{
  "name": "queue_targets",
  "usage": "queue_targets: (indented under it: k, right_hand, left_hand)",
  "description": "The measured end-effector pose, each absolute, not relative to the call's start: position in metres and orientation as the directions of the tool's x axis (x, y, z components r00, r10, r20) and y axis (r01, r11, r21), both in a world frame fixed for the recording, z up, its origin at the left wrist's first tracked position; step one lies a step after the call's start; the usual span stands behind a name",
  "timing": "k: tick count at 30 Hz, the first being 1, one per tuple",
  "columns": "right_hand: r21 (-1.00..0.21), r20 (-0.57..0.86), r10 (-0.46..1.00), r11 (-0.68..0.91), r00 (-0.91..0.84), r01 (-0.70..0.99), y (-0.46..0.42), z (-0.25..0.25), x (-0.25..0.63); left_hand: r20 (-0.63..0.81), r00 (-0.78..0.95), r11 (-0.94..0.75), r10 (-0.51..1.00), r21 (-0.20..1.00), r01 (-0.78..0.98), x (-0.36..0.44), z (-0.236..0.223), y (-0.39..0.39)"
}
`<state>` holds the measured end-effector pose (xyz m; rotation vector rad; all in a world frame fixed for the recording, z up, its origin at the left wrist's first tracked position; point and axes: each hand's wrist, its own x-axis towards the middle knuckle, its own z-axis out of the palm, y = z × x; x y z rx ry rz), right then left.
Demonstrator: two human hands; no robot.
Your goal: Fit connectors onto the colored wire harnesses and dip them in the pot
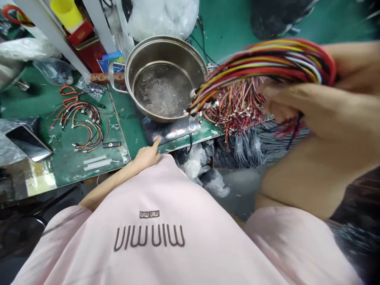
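My right hand (329, 107), raised large and blurred on the right, is closed around a bundle of wires (267, 63) in red, black, yellow and white. The bundle's connector ends hang by the right rim of a steel pot (166, 116). Shallow, cloudy-looking liquid (163, 89) lies in the pot, which stands on a black induction cooker (175, 132). My left hand (147, 155) holds nothing. Its index finger is stretched out with the tip on the cooker's front panel, near a small red light; the other fingers are curled.
A pile of similar wires (237, 105) lies right of the pot, above bundled grey cables (249, 146). Left on the green table (118, 105) are loose wires (86, 118), orange-handled scissors (68, 91) and a phone (29, 143). Plastic bags (163, 18) sit behind the pot.
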<state>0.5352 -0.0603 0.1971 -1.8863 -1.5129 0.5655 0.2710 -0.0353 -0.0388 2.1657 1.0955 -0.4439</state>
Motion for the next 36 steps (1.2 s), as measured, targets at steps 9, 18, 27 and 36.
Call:
queue_targets:
  k: [9, 18, 27, 36]
  right_hand:
    - [-0.421, -0.194, 0.981, -0.081, -0.003, 0.903, 0.065, 0.168, 0.508]
    - [-0.517, -0.35, 0.936, -0.233, 0.045, 0.823, 0.131, 0.122, 0.481]
    - [-0.58, -0.575, 0.813, -0.482, 0.089, 0.657, 0.154, 0.079, 0.489]
    - [-0.331, -0.716, 0.695, -0.43, 0.073, 0.84, 0.155, 0.065, 0.511]
  left_hand:
    - [-0.489, 0.442, 0.078, 0.752, 0.732, 0.677, 0.191, -0.04, -0.055]
    - [-0.486, 0.35, 0.185, 0.801, 0.757, 0.627, 0.157, -0.05, -0.067]
    - [-0.464, 0.374, 0.166, 0.803, 0.777, 0.608, 0.143, -0.053, -0.067]
    - [-0.486, 0.371, 0.183, 0.791, 0.768, 0.614, 0.138, -0.048, -0.069]
